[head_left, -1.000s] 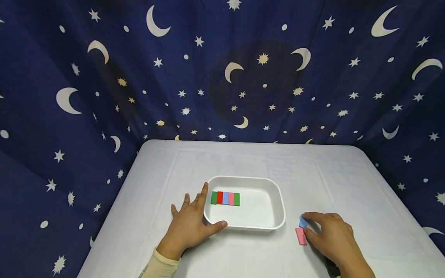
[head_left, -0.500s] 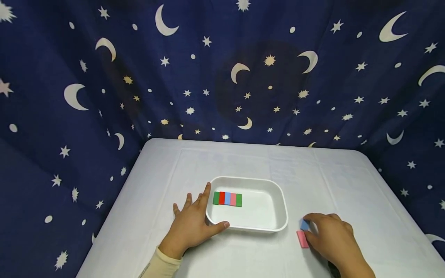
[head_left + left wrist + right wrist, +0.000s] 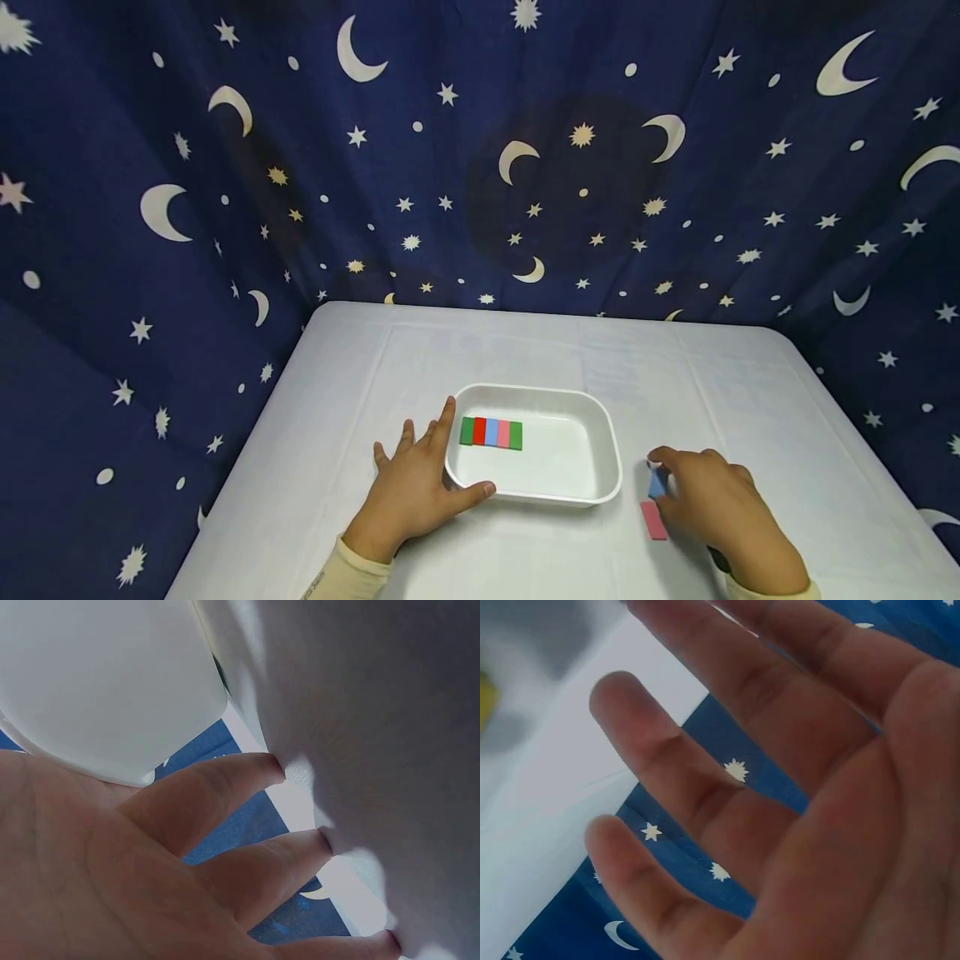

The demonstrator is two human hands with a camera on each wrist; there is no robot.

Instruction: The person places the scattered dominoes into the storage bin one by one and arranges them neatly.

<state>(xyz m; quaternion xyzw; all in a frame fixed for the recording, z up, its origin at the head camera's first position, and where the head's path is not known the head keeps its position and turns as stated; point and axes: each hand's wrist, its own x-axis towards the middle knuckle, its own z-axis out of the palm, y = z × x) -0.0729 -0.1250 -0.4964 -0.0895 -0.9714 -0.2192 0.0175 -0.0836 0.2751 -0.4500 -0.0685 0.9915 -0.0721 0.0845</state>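
Right hand (image 3: 712, 506) nearer: pinches blue tile (image 3: 657, 483) at its 10 o'clock, long axis roughly 12–6. Pink tile (image 3: 653, 521) just below, tile's 6. White tray (image 3: 566, 462) at 9–10; left hand (image 3: 414, 496) spread, at rim's 8.

A navy curtain (image 3: 446, 158) hangs in soft folds behind the desk (image 3: 525, 329) and along its left and right sides, printed with pale crescents, stars and dots. A dark, roundish patch (image 3: 555, 167) falls on its far middle. White cloth (image 3: 750, 417), faintly creased, covers the desk, whose far corners are rounded.
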